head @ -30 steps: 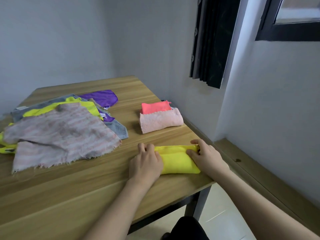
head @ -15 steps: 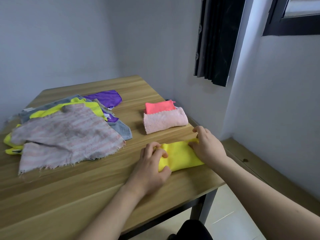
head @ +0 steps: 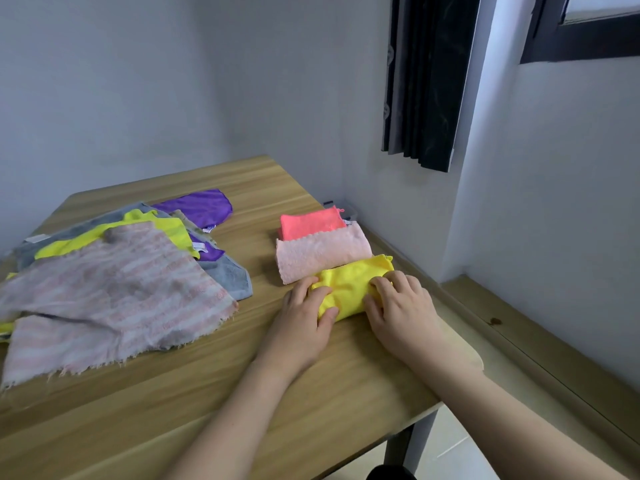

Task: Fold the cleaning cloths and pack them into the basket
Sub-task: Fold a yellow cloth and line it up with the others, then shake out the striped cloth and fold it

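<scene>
Two bare forearms showing, entering from bottom edge. No sleeves showing up to frame edge. Left hand (head: 301, 320) and right hand (head: 403, 311) both bare: nothing being worn on fingers or wrists. Nails looking short and plain. Dark rounded shape showing at bottom edge, unclear what.

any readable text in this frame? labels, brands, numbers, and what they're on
No readable text anywhere in this view.
Small white sewn-in tag on the purple microfibre cloth, at its near edge: too small to read.
White tag on the grey cloth at the bottom of the unfolded pile, at its far left corner: blurred, nothing legible.
Folded yellow cloth under both hands, folded pale pink towel, folded coral cloth, wooden table: no print visible.
</scene>
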`<state>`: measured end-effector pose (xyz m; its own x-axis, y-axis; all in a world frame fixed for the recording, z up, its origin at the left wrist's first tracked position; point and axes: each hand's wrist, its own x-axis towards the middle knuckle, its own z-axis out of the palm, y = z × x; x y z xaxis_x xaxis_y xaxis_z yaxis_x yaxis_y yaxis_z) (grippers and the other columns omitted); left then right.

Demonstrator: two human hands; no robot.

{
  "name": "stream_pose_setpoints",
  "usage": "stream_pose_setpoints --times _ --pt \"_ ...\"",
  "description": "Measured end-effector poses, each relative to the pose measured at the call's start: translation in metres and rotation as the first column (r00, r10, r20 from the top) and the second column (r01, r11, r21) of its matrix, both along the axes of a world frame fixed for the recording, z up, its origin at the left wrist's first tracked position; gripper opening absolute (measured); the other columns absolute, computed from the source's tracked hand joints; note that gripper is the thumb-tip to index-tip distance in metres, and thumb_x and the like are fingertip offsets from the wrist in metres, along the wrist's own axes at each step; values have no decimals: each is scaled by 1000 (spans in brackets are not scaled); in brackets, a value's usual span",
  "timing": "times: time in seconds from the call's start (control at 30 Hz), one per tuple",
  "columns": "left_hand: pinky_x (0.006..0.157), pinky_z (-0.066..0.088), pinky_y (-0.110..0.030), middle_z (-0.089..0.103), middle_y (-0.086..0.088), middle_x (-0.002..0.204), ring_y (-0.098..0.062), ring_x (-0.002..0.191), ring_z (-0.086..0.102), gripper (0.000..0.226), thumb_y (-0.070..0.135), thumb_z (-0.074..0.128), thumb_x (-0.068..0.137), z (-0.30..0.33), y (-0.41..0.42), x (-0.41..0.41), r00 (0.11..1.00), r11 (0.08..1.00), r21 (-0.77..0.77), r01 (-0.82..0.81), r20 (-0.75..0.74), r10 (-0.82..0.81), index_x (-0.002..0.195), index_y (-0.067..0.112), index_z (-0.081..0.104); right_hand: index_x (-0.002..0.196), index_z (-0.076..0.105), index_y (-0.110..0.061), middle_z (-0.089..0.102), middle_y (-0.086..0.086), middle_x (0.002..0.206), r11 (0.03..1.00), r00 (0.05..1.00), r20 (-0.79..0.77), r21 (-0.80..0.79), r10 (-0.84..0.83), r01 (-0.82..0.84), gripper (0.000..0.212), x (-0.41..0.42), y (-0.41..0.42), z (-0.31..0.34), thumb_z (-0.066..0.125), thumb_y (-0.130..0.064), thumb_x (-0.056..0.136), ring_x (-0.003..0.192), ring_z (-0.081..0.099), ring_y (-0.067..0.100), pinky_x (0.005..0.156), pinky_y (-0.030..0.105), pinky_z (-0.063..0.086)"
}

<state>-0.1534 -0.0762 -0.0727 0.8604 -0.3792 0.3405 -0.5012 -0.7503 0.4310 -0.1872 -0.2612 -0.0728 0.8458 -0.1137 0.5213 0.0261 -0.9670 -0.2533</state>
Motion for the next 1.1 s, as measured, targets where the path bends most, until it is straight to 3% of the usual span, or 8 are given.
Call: stream_pose_setpoints --times 0.23,0.37,0.47,0.6,0.77,0.87,1.0,1.1 --pt "111 31 -33 30 5 150 -17 136 30 45 42 48 96 0 0 1 998 998 8 -57 -5 57 137 24 48 106 62 -14 61 2 106 999 998 -44 15 39 -38 40 2 0 -1 37 -41 89 103 56 29 85 40 47" --pt "101 40 -37 39 1 142 -24 124 43 43 39 47 94 6 7 -15 972 974 5 -225 66 224 134 21 47 111 61 -10 60 7 113 996 997 17 -49 72 -71 40 -12 3 5 42 -35 87 106 56 32 89 41 45" --pt "97 41 -39 49 -7 131 -30 116 49 41 30 51 89 7 33 -22 945 950 -17 -310 107 310 126 14 53 118 59 -11 56 9 126 978 980 56 -101 190 -184 41 -23 12 9 46 -30 85 116 52 30 98 39 38" --pt "92 45 -40 58 -12 116 -34 104 54 46 28 38 74 2 101 -19 899 923 78 -377 272 344 109 9 61 124 54 -15 51 5 132 918 922 -12 -93 386 -385 40 -28 57 10 52 -25 85 122 49 28 103 36 36" --pt "88 47 -43 62 -12 108 -38 97 55 27 21 57 78 1 189 -10 838 835 119 -537 193 511 101 9 65 125 53 -18 52 1 129 831 825 -105 28 556 -556 35 -17 136 8 47 -25 91 117 51 23 101 35 39" --pt "89 46 -41 63 -6 106 -33 98 53 26 24 59 82 3 218 -7 864 857 124 -500 136 484 105 16 68 131 49 -19 48 1 132 833 813 -184 92 553 -546 40 2 169 8 47 -23 91 119 49 25 101 38 38" --pt "76 51 -39 66 0 95 -30 86 58 32 30 48 79 4 222 -4 910 915 103 -390 195 366 97 18 71 137 42 -22 44 -1 137 866 839 -216 109 500 -488 48 25 193 9 50 -29 90 125 44 25 101 39 36" --pt "74 48 -37 64 3 92 -26 84 56 26 25 52 81 5 222 0 936 951 -28 -307 173 307 99 15 69 135 44 -24 46 -2 134 877 856 -190 125 481 -464 51 36 199 8 55 -31 87 119 48 28 97 41 39"
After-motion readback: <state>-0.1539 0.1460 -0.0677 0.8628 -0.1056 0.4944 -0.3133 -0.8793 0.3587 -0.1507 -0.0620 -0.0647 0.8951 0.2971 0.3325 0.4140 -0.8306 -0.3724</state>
